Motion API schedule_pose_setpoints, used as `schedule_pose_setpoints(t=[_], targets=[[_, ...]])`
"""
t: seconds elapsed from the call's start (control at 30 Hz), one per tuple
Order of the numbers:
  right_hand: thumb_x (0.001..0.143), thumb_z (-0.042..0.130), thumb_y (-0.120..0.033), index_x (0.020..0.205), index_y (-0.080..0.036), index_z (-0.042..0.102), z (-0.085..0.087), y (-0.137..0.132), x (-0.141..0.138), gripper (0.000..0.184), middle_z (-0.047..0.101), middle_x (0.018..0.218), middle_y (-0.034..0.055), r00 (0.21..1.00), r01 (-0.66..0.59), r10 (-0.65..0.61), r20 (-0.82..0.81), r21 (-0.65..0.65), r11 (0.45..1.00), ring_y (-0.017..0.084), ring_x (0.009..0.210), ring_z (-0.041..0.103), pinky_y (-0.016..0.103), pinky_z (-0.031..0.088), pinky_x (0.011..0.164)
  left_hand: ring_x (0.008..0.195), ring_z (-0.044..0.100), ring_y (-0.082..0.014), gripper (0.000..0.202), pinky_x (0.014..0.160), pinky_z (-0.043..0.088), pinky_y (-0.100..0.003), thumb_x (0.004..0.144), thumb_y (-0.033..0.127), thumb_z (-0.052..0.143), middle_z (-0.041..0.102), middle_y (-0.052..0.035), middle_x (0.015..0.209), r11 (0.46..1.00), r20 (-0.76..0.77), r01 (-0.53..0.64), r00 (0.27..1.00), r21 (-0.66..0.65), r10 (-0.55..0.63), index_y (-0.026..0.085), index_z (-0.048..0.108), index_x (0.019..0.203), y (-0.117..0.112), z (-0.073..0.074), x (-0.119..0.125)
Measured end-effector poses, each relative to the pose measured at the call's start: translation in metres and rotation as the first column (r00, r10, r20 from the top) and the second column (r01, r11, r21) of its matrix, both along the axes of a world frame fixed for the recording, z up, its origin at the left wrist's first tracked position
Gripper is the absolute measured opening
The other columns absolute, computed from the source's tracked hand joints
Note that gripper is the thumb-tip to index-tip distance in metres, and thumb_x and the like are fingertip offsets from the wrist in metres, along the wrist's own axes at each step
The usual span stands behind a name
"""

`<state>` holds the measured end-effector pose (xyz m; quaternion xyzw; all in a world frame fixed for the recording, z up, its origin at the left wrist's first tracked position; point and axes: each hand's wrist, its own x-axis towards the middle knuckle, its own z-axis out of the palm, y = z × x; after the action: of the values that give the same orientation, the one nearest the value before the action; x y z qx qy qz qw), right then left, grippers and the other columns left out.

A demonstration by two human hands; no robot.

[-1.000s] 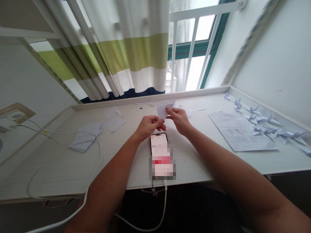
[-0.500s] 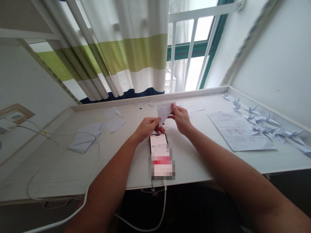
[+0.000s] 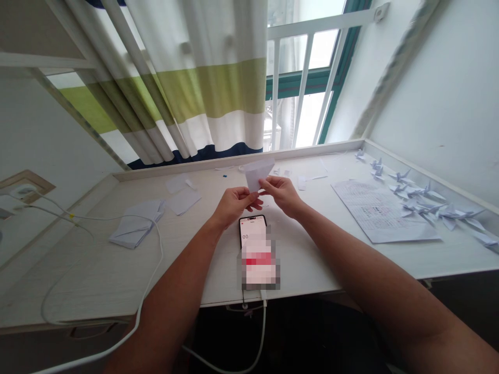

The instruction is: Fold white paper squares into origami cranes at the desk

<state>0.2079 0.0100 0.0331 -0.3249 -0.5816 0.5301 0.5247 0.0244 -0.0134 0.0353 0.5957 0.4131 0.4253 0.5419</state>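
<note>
A folded piece of white paper [image 3: 258,171] is held up over the middle of the desk, its wide edge away from me. My left hand [image 3: 236,206] pinches its lower corner between thumb and fingers. On the paper's right side, my right hand [image 3: 281,193] grips it near the same corner, so the two hands almost touch. Just below them lies a phone [image 3: 253,228] with a timer on its screen, partly blurred out.
Paper sheets [image 3: 136,223] are stacked at left, near a white cable [image 3: 159,249]. Loose paper pieces [image 3: 183,200] lie beyond. At right are a printed sheet [image 3: 374,213] and several folded paper cranes [image 3: 424,192]. A raised rim [image 3: 187,167] edges the desk's back.
My right hand has slid down from the paper's upper right corner to its lower part, close to my left hand. The paper has turned, its wide edge now pointing away.
</note>
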Motion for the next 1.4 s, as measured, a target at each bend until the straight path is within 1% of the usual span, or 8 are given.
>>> schedule_pose_setpoints(t=[0.23,0.37,0.6,0.87,1.0,1.2,1.3,1.4], targets=[[0.077,0.086,-0.057,0.066,-0.018,0.072,-0.002,-0.003,-0.001,0.042,0.068,0.067,0.0007,0.999,-0.005,0.004,0.043,0.018,1.000,0.013,0.062,0.058,0.031,0.049,0.062,0.087,0.079,-0.0248,0.047,0.079,0.056,-0.036,0.081,0.057,0.083,0.082,-0.0135,0.093,1.000,0.038,0.012,0.999,0.026,-0.013,0.013,0.079,0.099,0.000,0.000,0.001],[0.081,0.082,-0.059,0.073,-0.019,0.077,0.000,-0.002,0.000,0.042,0.073,0.074,0.0033,0.999,-0.014,0.013,0.036,0.024,1.000,0.016,0.070,0.064,0.035,0.056,0.072,0.081,0.078,-0.0242,0.045,0.077,0.056,-0.036,0.078,0.054,0.086,0.082,-0.0131,0.087,0.999,0.046,-0.023,0.999,0.029,0.021,0.013,0.080,0.095,0.001,0.001,0.002],[0.084,0.079,-0.063,0.081,-0.020,0.078,0.007,0.007,0.010,0.043,0.074,0.080,0.0044,0.971,0.214,-0.206,-0.124,0.052,0.975,0.018,0.078,0.069,0.037,0.061,0.077,0.080,0.078,-0.0244,0.042,0.074,0.056,-0.036,0.079,0.050,0.086,0.082,-0.0153,0.089,1.000,-0.007,0.001,1.000,-0.001,-0.001,0.012,0.079,0.092,-0.001,-0.001,0.002],[0.080,0.078,-0.070,0.081,-0.021,0.077,0.006,0.005,0.006,0.048,0.074,0.079,0.0044,0.968,0.243,-0.238,-0.083,0.056,0.968,0.018,0.076,0.069,0.034,0.061,0.070,0.078,0.078,-0.0245,0.051,0.074,0.057,-0.036,0.078,0.060,0.083,0.081,-0.0106,0.089,0.987,0.156,-0.120,0.982,0.108,0.102,0.013,0.077,0.098,0.006,-0.004,0.003],[0.078,0.080,-0.069,0.081,-0.020,0.077,0.007,0.001,0.003,0.049,0.074,0.080,0.0048,0.986,0.151,-0.150,-0.074,0.011,0.988,0.018,0.076,0.070,0.033,0.061,0.069,0.074,0.077,-0.0249,0.051,0.068,0.055,-0.033,0.074,0.061,0.086,0.080,-0.0094,0.081,0.978,0.177,-0.167,0.974,0.123,0.144,0.013,0.076,0.091,0.009,-0.004,0.001],[0.073,0.087,-0.062,0.073,-0.019,0.074,0.007,0.000,0.004,0.045,0.073,0.074,0.0034,0.989,0.142,-0.141,-0.031,0.007,0.990,0.016,0.069,0.066,0.033,0.059,0.070,0.077,0.078,-0.0233,0.049,0.071,0.056,-0.034,0.076,0.052,0.088,0.082,-0.0134,0.094,0.996,0.115,-0.064,0.992,0.062,0.057,0.012,0.076,0.102,0.005,-0.001,-0.002],[0.074,0.086,-0.063,0.075,-0.019,0.074,0.007,0.002,0.006,0.045,0.072,0.072,0.0032,0.979,0.197,-0.197,-0.051,-0.009,0.980,0.016,0.069,0.066,0.032,0.057,0.068,0.079,0.078,-0.0236,0.044,0.072,0.056,-0.035,0.081,0.052,0.085,0.082,-0.0162,0.095,1.000,0.055,0.017,0.998,0.017,-0.018,0.011,0.077,0.097,0.003,-0.002,-0.002],[0.075,0.087,-0.061,0.076,-0.019,0.076,0.006,0.001,0.005,0.043,0.073,0.076,0.0036,0.993,0.116,-0.116,-0.026,-0.019,0.993,0.016,0.073,0.066,0.032,0.056,0.072,0.077,0.078,-0.0236,0.042,0.070,0.055,-0.034,0.080,0.051,0.086,0.082,-0.0161,0.091,1.000,0.083,0.004,0.997,0.023,-0.006,0.011,0.076,0.089,0.002,-0.001,-0.001]])
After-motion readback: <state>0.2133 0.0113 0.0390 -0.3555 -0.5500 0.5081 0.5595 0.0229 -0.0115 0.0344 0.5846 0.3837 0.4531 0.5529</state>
